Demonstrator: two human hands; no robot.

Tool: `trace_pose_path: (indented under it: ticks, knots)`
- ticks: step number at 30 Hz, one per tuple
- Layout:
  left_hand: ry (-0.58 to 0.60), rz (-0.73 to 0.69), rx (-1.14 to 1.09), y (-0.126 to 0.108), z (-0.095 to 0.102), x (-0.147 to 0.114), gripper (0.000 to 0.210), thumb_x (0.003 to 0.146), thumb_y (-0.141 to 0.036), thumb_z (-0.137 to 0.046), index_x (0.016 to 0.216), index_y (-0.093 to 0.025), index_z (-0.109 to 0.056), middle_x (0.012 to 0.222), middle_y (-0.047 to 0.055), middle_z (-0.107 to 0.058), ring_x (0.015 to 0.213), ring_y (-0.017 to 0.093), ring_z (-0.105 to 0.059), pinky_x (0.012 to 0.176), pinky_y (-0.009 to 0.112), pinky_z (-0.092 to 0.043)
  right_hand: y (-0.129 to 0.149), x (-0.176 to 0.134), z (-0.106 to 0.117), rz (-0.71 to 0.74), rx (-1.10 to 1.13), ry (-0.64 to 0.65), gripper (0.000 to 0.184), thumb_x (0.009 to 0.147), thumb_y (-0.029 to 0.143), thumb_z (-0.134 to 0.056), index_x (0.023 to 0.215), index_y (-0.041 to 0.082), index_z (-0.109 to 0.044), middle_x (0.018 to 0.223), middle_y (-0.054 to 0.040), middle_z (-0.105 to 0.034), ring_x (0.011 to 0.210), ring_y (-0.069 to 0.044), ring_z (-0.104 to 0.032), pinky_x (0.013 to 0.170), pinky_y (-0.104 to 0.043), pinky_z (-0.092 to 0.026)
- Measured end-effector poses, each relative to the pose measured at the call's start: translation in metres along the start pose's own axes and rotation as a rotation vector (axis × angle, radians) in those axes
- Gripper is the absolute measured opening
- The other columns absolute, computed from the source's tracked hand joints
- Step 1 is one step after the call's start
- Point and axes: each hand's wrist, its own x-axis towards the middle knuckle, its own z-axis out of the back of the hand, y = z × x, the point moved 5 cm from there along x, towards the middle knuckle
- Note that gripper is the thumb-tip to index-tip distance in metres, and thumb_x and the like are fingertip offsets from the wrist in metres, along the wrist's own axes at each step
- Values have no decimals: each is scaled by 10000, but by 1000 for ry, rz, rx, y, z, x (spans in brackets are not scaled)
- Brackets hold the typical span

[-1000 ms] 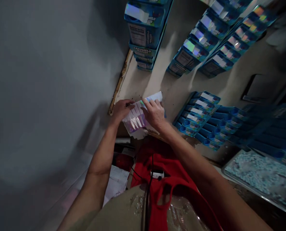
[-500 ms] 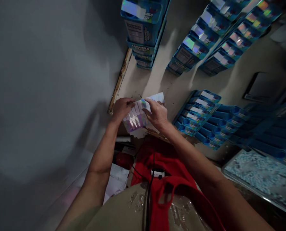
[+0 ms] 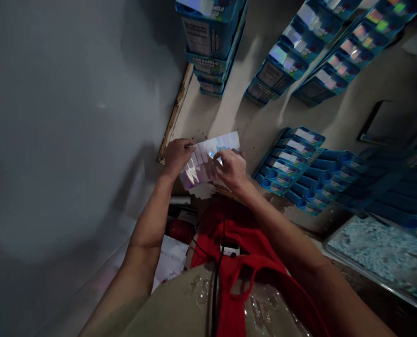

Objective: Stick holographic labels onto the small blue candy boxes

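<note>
A shiny holographic sticker sheet (image 3: pixel 201 161), marked off in pale strips, is held tilted over the near edge of the table. My left hand (image 3: pixel 176 157) pinches its left end between thumb and fingers. Over the right half of the sheet, my right hand (image 3: pixel 232 169) is closed with its thumb and index finger together at a small bluish holographic sticker (image 3: pixel 211 155). Whether that sticker is fully off the sheet I cannot tell. The right fingers partly cover the sheet's right half.
Blue candy boxes stand in a stack (image 3: pixel 208 61) by the grey wall (image 3: pixel 71 117) and in rows (image 3: pixel 281 65) behind. More blue boxes (image 3: pixel 285 161) lie at right, near a metal tray (image 3: pixel 373 276) of pale blue pieces. A dark flat device (image 3: pixel 380 119) lies farther right.
My right fingers have drawn together and curled at the sheet, where the index finger was stretched out across it before. More of the sheet's right part shows. My left hand keeps its hold.
</note>
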Motion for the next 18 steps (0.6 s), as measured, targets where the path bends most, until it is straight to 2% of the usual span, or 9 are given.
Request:
trace_pose_path:
  ticks: [3, 6, 8, 9, 11, 13, 15, 16, 18]
  knots:
    - [-15, -29, 87, -4, 1, 12, 82, 867, -200, -742, 919, -197, -806, 1034, 108, -753, 1084, 303, -649, 989, 380, -448, -9, -13, 17, -219, 314, -73, 164, 917, 362, -642, 905, 223, -727, 690, 10, -623, 674, -166, -542, 702, -296, -423]
    - [-160, -90, 144, -17, 4, 14, 198, 901, -253, -764, 1090, -193, -769, 1258, 126, -698, 1344, 344, -528, 1164, 449, -363, -18, -35, 40, -410, 694, -128, 269, 828, 483, -728, 846, 217, -698, 628, 54, -525, 583, -125, -457, 579, -257, -413]
    - [-236, -118, 53, -29, -5, 4, 342, 904, -379, -793, 1196, -209, -735, 1350, 124, -661, 1435, 347, -459, 1197, 453, -349, -22, -50, 56, -498, 891, -127, 328, 760, 519, -787, 832, 217, -681, 636, 61, -513, 561, -110, -417, 511, -238, -399]
    - [-208, -110, -51, -34, -16, -4, 402, 903, -471, -789, 1202, -208, -731, 1332, 125, -672, 1415, 342, -491, 1172, 436, -387, -24, -57, 63, -534, 956, -121, 345, 734, 522, -808, 827, 218, -675, 629, 66, -500, 550, -104, -394, 484, -231, -386]
    - [-3, -34, -356, -42, -52, -21, 561, 900, -685, -706, 1143, -181, -744, 1195, 139, -725, 1241, 319, -635, 1046, 400, -490, -30, -70, 75, -592, 1029, -111, 362, 704, 523, -830, 821, 222, -667, 609, 76, -463, 531, -96, -348, 454, -227, -372]
    - [296, 76, -680, -51, -94, -42, 762, 826, -856, -641, 1088, -148, -746, 1068, 154, -753, 1033, 278, -716, 907, 371, -542, -38, -82, 83, -634, 1057, -92, 385, 683, 538, -839, 816, 227, -656, 606, 80, -452, 523, -93, -319, 449, -238, -385]
    - [524, 158, -891, -62, -128, -60, 844, 686, -895, -733, 1050, -134, -744, 1021, 162, -761, 923, 237, -729, 832, 340, -549, -46, -92, 87, -673, 1075, -83, 405, 671, 562, -840, 813, 234, -650, 620, 78, -463, 522, -94, -314, 459, -259, -434]
    - [580, 178, -939, -67, -138, -66, 836, 614, -859, -813, 1022, -133, -746, 1001, 155, -763, 889, 215, -723, 813, 320, -546, -50, -97, 89, -690, 1083, -88, 411, 664, 569, -843, 809, 237, -648, 621, 79, -464, 522, -96, -318, 469, -271, -465]
    - [593, 201, -961, -76, -149, -72, 767, 528, -752, -924, 952, -138, -749, 927, 114, -756, 814, 166, -694, 770, 276, -530, -59, -106, 90, -723, 1106, -101, 417, 648, 569, -855, 802, 239, -651, 618, 81, -468, 521, -98, -339, 496, -301, -533]
